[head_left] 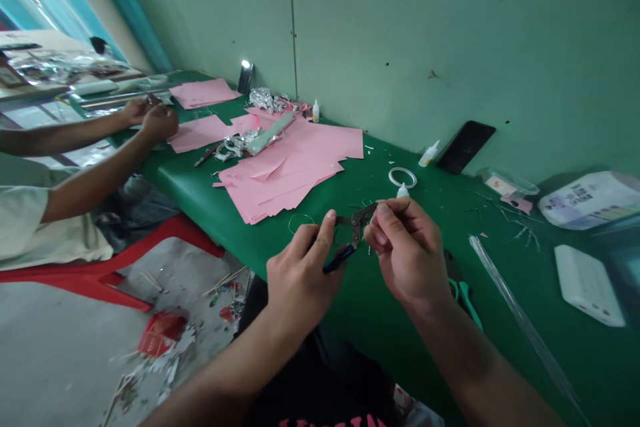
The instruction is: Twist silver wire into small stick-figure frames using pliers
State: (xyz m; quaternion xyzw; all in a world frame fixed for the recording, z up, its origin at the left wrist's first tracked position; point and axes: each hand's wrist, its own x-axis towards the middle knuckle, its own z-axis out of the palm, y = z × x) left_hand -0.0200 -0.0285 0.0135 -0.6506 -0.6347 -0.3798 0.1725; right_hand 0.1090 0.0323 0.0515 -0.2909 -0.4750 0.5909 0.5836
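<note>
The left hand (300, 277) closes around the blue-handled pliers (340, 259), its thumb lying along the top handle. The pliers' metal head points up and to the right, and the jaws are too small to read. The right hand (407, 250) is held narrow, thumb and forefinger pinched together just beside the pliers' tip on a thin wire (373, 208) that is hard to follow. Both hands are raised over the near edge of the green worktop (380, 340), close together.

Just beyond the left hand, a loop of thin wire (301, 221) lies on the worktop. Beyond the right hand sit a white ring (403, 177) and a small dropper bottle (403, 192), touching it. A green-handled tool (465, 297) lies below the right hand. Sheets of pink paper (285, 173) spread across the middle of the worktop, with crumpled foil (263, 99) near the wall. Toward the far end, a co-worker's hands (160, 121) work together at the worktop's edge.
</note>
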